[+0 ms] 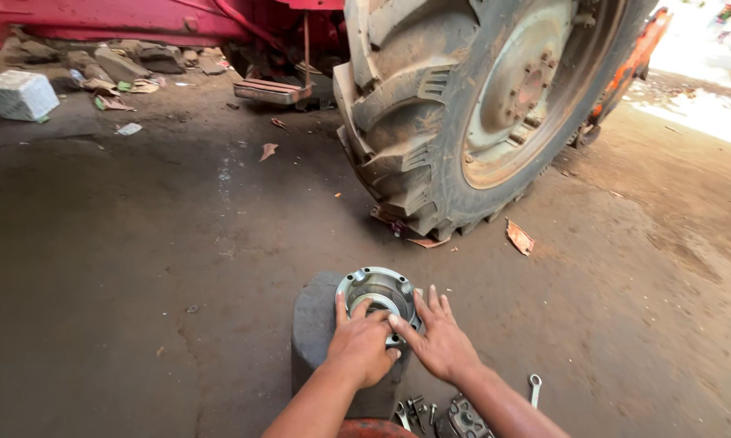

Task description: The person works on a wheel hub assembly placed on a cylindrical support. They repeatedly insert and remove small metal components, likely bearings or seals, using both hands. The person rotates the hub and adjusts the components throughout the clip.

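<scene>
Hands (361, 345) (442, 341) on hub (379, 289), block (317, 324) edge beneath.

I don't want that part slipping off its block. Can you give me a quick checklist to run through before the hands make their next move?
1. Metal hub seated on the dark block: ok.
2. Left hand on the hub's near rim: ok.
3. Right hand on the rim: ok.
4. Hub flat, not tilted: cannot tell.
5. Wrench within reach on the floor: ok.
6. Tractor tyre apart from the block: ok.
</scene>
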